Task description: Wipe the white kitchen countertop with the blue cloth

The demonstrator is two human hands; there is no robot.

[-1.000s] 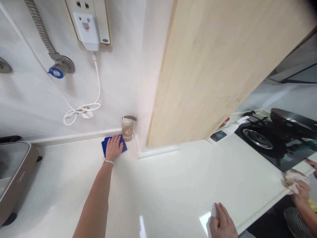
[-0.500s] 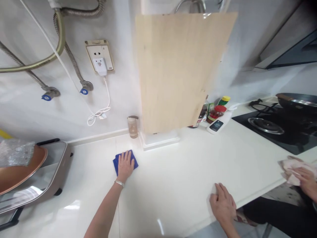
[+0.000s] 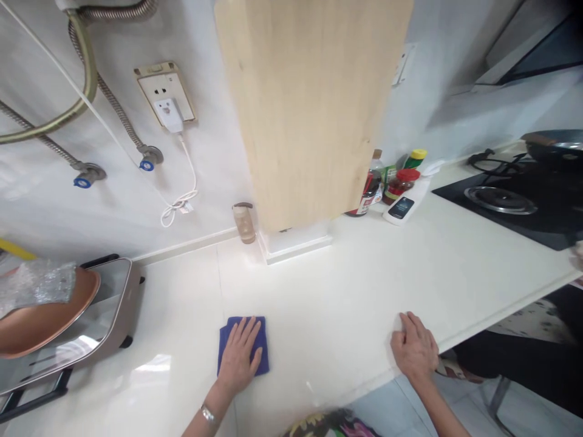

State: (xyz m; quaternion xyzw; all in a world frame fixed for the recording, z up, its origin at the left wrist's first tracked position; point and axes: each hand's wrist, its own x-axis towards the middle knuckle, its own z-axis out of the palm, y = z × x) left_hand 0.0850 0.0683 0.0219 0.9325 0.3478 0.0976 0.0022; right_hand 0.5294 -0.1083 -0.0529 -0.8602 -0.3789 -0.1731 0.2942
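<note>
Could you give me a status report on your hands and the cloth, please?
Left hand flat on blue cloth. Right hand resting on countertop edge. Small jar far back, apart.

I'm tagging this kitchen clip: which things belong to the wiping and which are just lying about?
In use: blue cloth under the left hand, white counter, right hand resting at its edge.
Lying about: small jar, sauce bottles, gas stove, copper pan.

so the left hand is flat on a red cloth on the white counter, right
No, the cloth under the left hand is blue, not red; the head view shows it. The hand does lie flat on it, on the white counter.
</note>
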